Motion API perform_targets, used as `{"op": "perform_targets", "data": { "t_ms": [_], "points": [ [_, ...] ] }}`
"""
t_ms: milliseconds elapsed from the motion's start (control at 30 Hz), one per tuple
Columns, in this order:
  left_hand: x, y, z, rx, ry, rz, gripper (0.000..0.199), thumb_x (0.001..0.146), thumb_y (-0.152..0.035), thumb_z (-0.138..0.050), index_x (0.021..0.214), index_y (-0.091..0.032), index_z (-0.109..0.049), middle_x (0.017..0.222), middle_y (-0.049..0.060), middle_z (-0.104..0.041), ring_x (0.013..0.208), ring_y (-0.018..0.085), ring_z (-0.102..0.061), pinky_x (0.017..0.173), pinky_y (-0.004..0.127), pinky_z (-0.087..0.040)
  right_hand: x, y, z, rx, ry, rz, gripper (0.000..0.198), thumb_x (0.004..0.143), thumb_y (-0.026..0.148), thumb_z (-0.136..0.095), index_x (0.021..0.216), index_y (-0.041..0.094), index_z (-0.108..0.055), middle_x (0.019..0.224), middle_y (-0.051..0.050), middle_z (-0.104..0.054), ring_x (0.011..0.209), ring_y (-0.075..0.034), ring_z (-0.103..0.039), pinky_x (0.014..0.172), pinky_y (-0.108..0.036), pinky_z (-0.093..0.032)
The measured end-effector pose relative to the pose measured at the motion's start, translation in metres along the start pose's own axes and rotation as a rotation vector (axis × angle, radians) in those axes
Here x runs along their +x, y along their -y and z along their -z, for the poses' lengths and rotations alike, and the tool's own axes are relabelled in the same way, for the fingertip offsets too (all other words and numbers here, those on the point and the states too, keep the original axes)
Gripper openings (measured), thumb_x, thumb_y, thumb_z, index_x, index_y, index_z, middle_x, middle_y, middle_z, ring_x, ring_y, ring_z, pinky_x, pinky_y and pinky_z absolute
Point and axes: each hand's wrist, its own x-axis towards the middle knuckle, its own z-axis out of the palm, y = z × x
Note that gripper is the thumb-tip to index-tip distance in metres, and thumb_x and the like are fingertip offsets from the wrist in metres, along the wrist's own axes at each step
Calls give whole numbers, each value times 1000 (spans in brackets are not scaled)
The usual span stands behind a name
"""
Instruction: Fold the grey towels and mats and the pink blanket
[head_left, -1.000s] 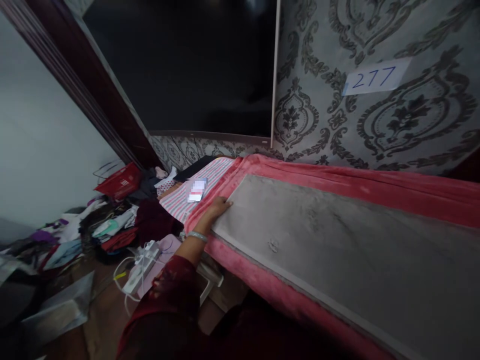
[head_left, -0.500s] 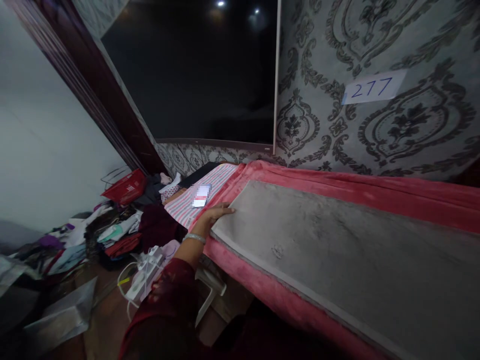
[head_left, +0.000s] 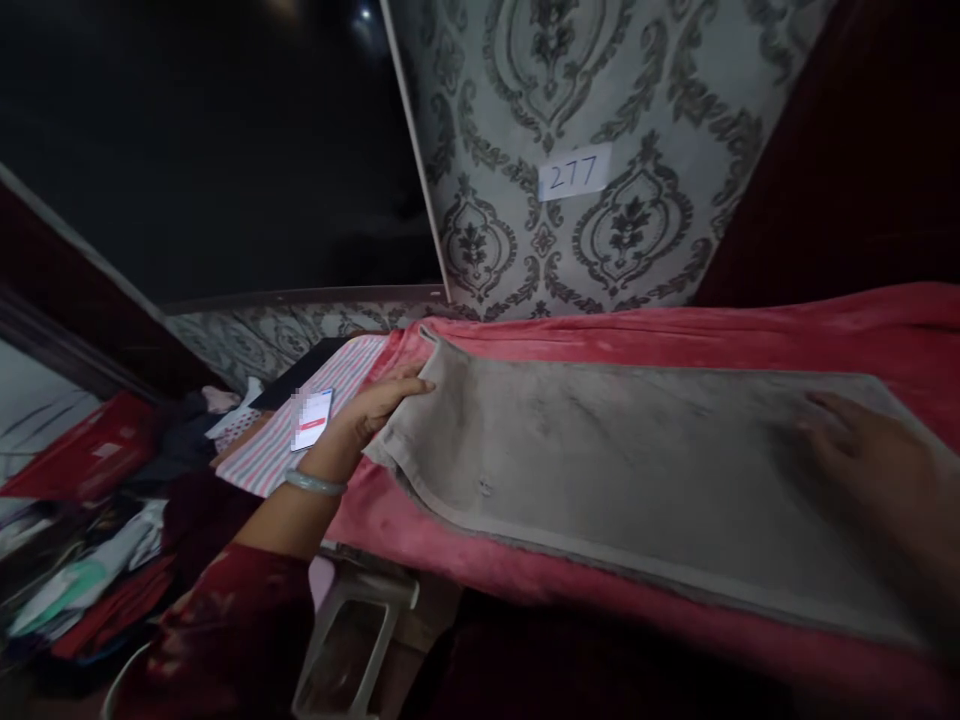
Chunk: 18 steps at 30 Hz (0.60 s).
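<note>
Newly lifted at one end, the gray cloth (head_left: pixel 637 460) gripped by the left hand (head_left: pixel 381 405) seems light, limp, best held by corners; right hand (head_left: pixel 881 455) blurred, grip unclear.

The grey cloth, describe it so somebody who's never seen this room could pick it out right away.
Find the patterned wall with the paper marked 277. Below it spreads a pinkish-red cover, and on that lies the long grey cloth, one end raised in the left hand. Its unstriped grey sets it apart from the red beneath and the striped cloth nearby.
</note>
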Motion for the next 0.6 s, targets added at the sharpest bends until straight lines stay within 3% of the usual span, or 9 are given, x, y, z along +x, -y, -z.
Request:
{"op": "perform_targets", "data": {
  "t_ms": [33,167,267,333,400,467,533,600],
  "points": [
    [7,-10,-21,21,25,-38,54,67,-21,-73,121,-13,-68,101,9,-77,85,24,-73,81,34,-58,0,22,0,164,6,-89,53,88,48,-52,131,20,-64,129,-20,-66,117,-34,-62,98,-51,-47],
    [38,-17,-116,57,217,-166,57,67,-20,-69,123,-15,-68,97,5,-76,85,22,-71,79,32,-56,-5,111,-18,965,361,-335,52,86,51,-57,131,23,-57,122,-15,-69,99,-28,-70,92,-47,-54],
    [60,13,-177,86,361,-172,71,68,-18,-67,138,-16,-58,86,2,-74,77,19,-68,74,30,-55,-17,139,-43,1268,701,-500,52,90,58,-51,130,25,-55,114,-13,-72,91,-27,-72,85,-47,-57],
    [69,40,-205,126,465,-39,85,70,-21,-69,150,-16,-43,74,-1,-68,60,15,-64,62,27,-53,-25,141,-58,1322,835,-537,53,90,62,-49,122,22,-61,102,-12,-74,85,-27,-72,79,-44,-58],
    [75,61,-217,128,584,88,91,71,-26,-72,154,-19,-37,77,0,-67,57,15,-65,58,27,-52,-32,136,-70,1323,862,-498,53,86,65,-53,107,18,-67,92,-12,-75,81,-27,-71,74,-39,-57],
    [78,71,-213,120,606,112,80,71,-33,-74,146,-18,-48,84,3,-68,61,16,-67,58,27,-52,-35,132,-77,1329,827,-438,51,80,64,-62,98,17,-69,88,-12,-74,80,-27,-70,71,-36,-56],
    [80,71,-196,123,495,23,62,73,-41,-74,128,-15,-62,86,6,-69,66,16,-68,59,26,-52,-35,131,-81,1334,766,-419,48,74,59,-71,99,17,-69,88,-10,-75,80,-26,-70,72,-35,-55],
    [83,66,-171,137,282,-112,48,76,-45,-72,114,-15,-68,85,7,-70,70,17,-67,61,25,-51,-31,131,-84,1320,699,-436,47,72,51,-76,104,18,-68,92,-8,-75,81,-25,-70,74,-35,-55]
  ]
}}
